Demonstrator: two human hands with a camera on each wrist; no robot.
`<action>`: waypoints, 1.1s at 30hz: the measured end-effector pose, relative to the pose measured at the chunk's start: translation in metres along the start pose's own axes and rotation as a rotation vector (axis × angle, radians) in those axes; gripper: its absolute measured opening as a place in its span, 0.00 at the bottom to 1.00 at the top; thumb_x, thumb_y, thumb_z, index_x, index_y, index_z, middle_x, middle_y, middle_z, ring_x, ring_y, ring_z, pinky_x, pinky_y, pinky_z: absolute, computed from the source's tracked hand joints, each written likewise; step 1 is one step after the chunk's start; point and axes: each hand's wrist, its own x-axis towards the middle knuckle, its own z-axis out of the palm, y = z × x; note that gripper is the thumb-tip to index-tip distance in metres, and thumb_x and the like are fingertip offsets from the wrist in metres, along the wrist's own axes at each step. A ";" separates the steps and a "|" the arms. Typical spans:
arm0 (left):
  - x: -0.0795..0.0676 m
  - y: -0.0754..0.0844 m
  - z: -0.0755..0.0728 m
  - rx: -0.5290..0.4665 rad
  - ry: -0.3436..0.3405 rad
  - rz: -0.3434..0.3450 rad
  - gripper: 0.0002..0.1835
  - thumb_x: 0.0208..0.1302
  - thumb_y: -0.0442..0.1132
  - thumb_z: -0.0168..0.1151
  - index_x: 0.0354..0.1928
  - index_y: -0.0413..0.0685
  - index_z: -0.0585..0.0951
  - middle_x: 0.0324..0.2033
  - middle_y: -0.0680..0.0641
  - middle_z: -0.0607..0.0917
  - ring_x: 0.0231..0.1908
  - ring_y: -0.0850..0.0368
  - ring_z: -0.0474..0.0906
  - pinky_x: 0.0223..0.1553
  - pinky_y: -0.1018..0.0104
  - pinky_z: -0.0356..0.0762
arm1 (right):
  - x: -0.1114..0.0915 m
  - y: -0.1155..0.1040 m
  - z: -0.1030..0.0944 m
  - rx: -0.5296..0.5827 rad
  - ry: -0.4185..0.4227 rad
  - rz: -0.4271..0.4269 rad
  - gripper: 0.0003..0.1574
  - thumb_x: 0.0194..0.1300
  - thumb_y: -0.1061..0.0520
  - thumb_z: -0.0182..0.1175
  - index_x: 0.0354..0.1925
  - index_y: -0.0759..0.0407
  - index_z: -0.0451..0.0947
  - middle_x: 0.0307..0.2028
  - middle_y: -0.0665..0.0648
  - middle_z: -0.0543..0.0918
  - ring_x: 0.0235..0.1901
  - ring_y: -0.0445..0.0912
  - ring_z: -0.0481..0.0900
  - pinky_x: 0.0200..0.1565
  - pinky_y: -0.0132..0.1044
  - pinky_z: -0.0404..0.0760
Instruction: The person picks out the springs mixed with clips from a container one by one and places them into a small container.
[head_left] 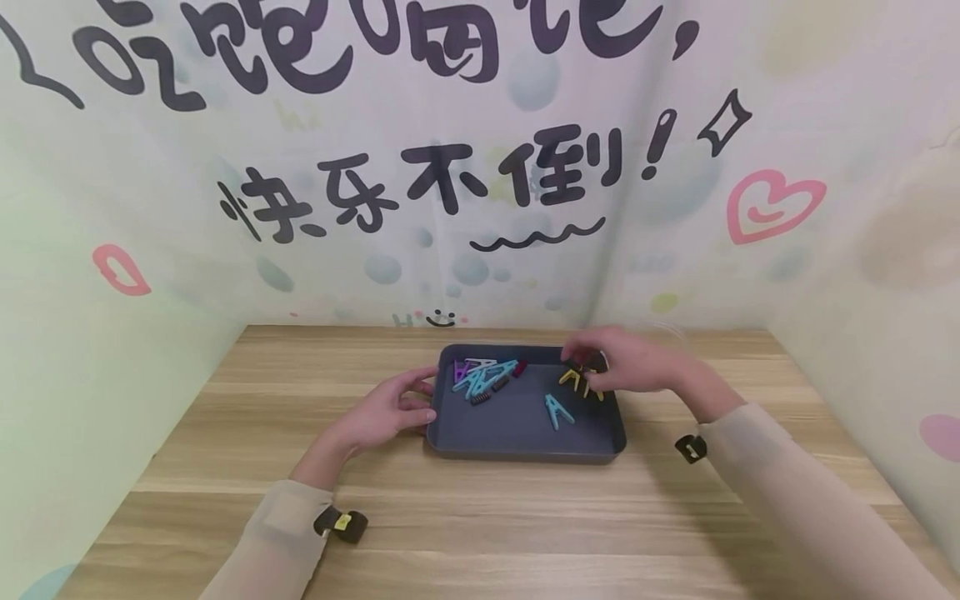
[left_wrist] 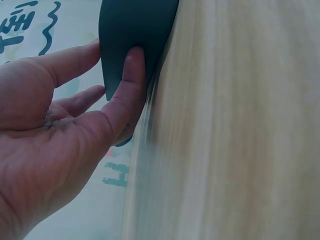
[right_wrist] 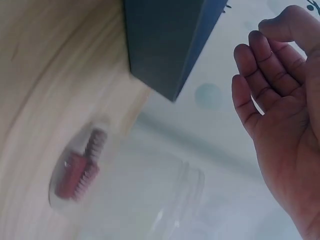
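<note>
My left hand [head_left: 390, 408] rests its fingers and thumb against the left end of a dark grey tray [head_left: 517, 433]; in the left wrist view the fingertips touch the outer wall. Over the tray's right end hovers my right hand [head_left: 626, 358], fingers loosely curved, above yellow clothespins [head_left: 572, 379]. In the right wrist view its thumb lies near the fingertips, with nothing visible between them. A light-blue clothespin [head_left: 558, 411] lies apart nearby. At the tray's left are several blue clothespins [head_left: 480, 381], a purple one [head_left: 459, 372], small brown claw clips [head_left: 480, 399] and a dark red one [head_left: 520, 368].
Beside the tray's right end a clear jar [right_wrist: 192, 185] shows in the right wrist view, with red and brown claw clips [right_wrist: 75, 175] inside. The tray stands on a wood-grain table [head_left: 480, 525]. A printed cloth [head_left: 375, 167] hangs behind and at the sides.
</note>
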 end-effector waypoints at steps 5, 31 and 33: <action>0.000 0.001 0.000 0.007 0.002 0.000 0.38 0.75 0.25 0.60 0.82 0.33 0.56 0.67 0.28 0.69 0.62 0.36 0.79 0.57 0.54 0.87 | -0.012 0.003 -0.011 -0.027 0.031 0.031 0.25 0.62 0.66 0.66 0.58 0.57 0.83 0.47 0.50 0.85 0.46 0.49 0.80 0.49 0.49 0.85; -0.001 0.004 0.003 0.081 0.036 -0.018 0.39 0.75 0.26 0.62 0.82 0.36 0.57 0.66 0.30 0.72 0.61 0.38 0.81 0.55 0.56 0.88 | -0.065 0.051 -0.053 -0.095 0.175 0.111 0.22 0.61 0.69 0.69 0.53 0.56 0.85 0.40 0.47 0.83 0.42 0.51 0.80 0.45 0.46 0.85; -0.001 0.003 0.003 0.076 0.037 -0.020 0.39 0.75 0.26 0.63 0.82 0.36 0.57 0.66 0.30 0.72 0.61 0.38 0.81 0.55 0.56 0.88 | -0.068 0.055 -0.055 -0.100 0.177 0.114 0.21 0.61 0.69 0.68 0.53 0.57 0.85 0.40 0.47 0.83 0.42 0.51 0.80 0.45 0.47 0.85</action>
